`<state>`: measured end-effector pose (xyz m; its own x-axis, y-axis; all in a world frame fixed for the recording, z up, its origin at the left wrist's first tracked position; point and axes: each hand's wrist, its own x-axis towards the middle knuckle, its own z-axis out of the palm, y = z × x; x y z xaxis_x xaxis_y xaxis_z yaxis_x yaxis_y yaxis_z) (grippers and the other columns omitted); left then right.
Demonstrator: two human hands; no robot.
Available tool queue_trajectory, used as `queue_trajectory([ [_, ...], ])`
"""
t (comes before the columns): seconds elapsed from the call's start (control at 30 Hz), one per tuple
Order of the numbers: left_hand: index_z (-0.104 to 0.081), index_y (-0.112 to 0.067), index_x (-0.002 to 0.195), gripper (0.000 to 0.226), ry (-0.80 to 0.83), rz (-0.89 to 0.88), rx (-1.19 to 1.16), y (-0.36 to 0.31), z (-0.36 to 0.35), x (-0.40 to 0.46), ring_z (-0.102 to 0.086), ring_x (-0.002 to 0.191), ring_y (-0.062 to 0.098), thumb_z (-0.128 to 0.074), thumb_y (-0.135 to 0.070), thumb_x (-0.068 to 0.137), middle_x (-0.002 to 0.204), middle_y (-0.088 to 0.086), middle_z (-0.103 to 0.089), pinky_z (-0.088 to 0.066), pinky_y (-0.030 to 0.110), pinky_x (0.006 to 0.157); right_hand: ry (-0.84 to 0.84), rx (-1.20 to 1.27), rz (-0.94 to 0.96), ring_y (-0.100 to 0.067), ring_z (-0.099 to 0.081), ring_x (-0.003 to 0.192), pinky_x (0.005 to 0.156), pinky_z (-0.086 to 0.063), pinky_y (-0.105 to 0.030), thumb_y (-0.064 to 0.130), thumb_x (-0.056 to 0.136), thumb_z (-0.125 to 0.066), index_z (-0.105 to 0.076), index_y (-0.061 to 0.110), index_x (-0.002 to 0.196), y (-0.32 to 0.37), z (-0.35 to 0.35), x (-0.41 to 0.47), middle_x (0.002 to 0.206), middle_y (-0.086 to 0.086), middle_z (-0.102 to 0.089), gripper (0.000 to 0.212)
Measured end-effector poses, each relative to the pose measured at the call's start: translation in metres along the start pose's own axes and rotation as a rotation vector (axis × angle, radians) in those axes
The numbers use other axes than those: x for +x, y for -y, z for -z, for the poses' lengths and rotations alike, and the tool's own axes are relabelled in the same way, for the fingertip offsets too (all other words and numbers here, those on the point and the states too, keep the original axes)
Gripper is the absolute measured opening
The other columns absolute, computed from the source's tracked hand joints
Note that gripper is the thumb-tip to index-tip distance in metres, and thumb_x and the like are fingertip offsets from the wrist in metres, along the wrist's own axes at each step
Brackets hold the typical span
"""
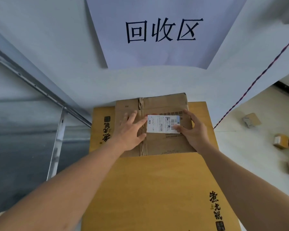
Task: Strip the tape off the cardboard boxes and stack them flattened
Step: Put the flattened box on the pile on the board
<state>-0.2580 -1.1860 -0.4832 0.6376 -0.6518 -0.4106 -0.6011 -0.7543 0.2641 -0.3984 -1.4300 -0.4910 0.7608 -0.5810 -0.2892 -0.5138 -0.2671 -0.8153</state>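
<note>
1. While both arms reach forward, the left hand [132, 130] lies flat with straight, spread fingers on the left part of a flattened brown box [157, 142], over its crumpled centre seam [141, 139].
2. The right hand [193, 129] rests on the right part of the same box, fingers relaxed and open, its thumb touching the corner of a white shipping label [163, 124]. Neither hand holds anything.
3. The brown box lies on top of one bigger flattened yellow box [148, 189] with black printed characters, at its far end, against the wall.
4. Both flattened boxes lie in a pile on a pale floor [240, 155], at the foot of a white wall [57, 47].
5. On the wall hangs one white paper sign [163, 30] with three large black characters.
6. A metal frame [40, 87] stands at the left.
7. A twisted dark cord [257, 77] runs diagonally at the right.
8. Farther right, well apart, about four small boxes [252, 120] sit on the floor, not yet flattened.
</note>
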Motion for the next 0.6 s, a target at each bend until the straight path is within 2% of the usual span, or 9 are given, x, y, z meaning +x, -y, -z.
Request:
queue_trajectory([
  [0.07,-0.004,-0.051,0.161,0.078,0.041,0.0,0.053,0.005,-0.007,0.008,0.007,0.157,0.041,-0.05,-0.063,0.099,0.172,-0.002,0.016,-0.01,0.065,0.125,0.036,-0.167,0.02,-0.001,-0.059,0.108,0.08,-0.049,-0.023,0.062,0.076,-0.081,-0.038,0.054,0.147,-0.006,-0.005,0.005,0.123,0.028,-0.06,0.083],
  [0.1,-0.002,-0.053,0.16,0.079,0.057,0.004,0.067,0.005,-0.011,0.011,0.007,0.157,0.042,-0.051,-0.063,0.098,0.171,-0.003,0.019,-0.008,0.065,0.124,0.048,-0.304,0.024,-0.013,-0.057,0.117,0.088,-0.05,-0.031,0.061,0.081,-0.078,-0.033,0.049,0.151,-0.009,-0.009,0.008,0.136,0.016,-0.056,0.085],
  [0.17,0.001,-0.055,0.159,0.083,0.085,0.022,0.075,0.003,-0.018,0.015,0.009,0.156,0.044,-0.053,-0.062,0.097,0.17,-0.003,0.023,-0.005,0.064,0.123,0.042,-0.667,0.025,-0.033,-0.041,0.133,0.107,-0.042,-0.046,0.059,0.085,-0.074,-0.028,0.044,0.154,-0.008,-0.015,0.012,0.161,-0.001,-0.03,0.084],
  [0.23,0.002,-0.056,0.158,0.084,0.103,0.049,0.081,-0.002,-0.022,0.02,0.011,0.155,0.045,-0.055,-0.061,0.096,0.168,-0.002,0.024,-0.002,0.065,0.123,0.077,-0.88,0.095,-0.039,-0.027,0.144,0.115,-0.031,-0.052,0.05,0.089,-0.074,-0.032,0.043,0.151,0.002,-0.02,0.012,0.17,-0.007,-0.002,0.075],
  [0.3,-0.002,-0.054,0.158,0.085,0.11,0.073,0.084,-0.006,-0.023,0.025,0.011,0.155,0.046,-0.058,-0.058,0.095,0.169,0.0,0.023,-0.003,0.066,0.122,0.259,-0.91,0.167,-0.038,-0.017,0.153,0.12,-0.031,-0.056,0.041,0.096,-0.069,-0.026,0.045,0.156,0.009,-0.025,0.012,0.171,-0.006,0.006,0.075],
  [0.37,-0.004,-0.053,0.159,0.085,0.109,0.076,0.096,-0.007,-0.025,0.028,0.01,0.155,0.047,-0.06,-0.056,0.095,0.17,0.001,0.021,-0.006,0.067,0.123,0.407,-0.881,0.138,-0.037,-0.002,0.158,0.119,-0.033,-0.06,0.044,0.102,-0.059,-0.016,0.05,0.159,0.014,-0.033,0.01,0.172,-0.004,0.008,0.072],
  [0.5,-0.003,-0.055,0.158,0.086,0.089,0.069,0.128,-0.003,-0.03,0.03,0.007,0.155,0.047,-0.06,-0.06,0.094,0.171,0.0,0.018,-0.011,0.066,0.123,0.433,-0.938,0.072,-0.046,0.01,0.156,0.124,-0.018,-0.057,0.058,0.103,-0.047,-0.002,0.056,0.158,0.022,-0.052,0.008,0.17,-0.011,0.019,0.071],
  [0.6,-0.006,-0.057,0.158,0.084,0.069,0.072,0.126,-0.001,-0.034,0.032,0.004,0.156,0.046,-0.06,-0.061,0.093,0.172,-0.001,0.015,-0.014,0.066,0.123,0.411,-0.981,0.064,-0.049,0.011,0.155,0.127,-0.013,-0.057,0.062,0.102,-0.043,-0.001,0.056,0.158,0.018,-0.06,0.008,0.169,-0.015,0.021,0.071],
])
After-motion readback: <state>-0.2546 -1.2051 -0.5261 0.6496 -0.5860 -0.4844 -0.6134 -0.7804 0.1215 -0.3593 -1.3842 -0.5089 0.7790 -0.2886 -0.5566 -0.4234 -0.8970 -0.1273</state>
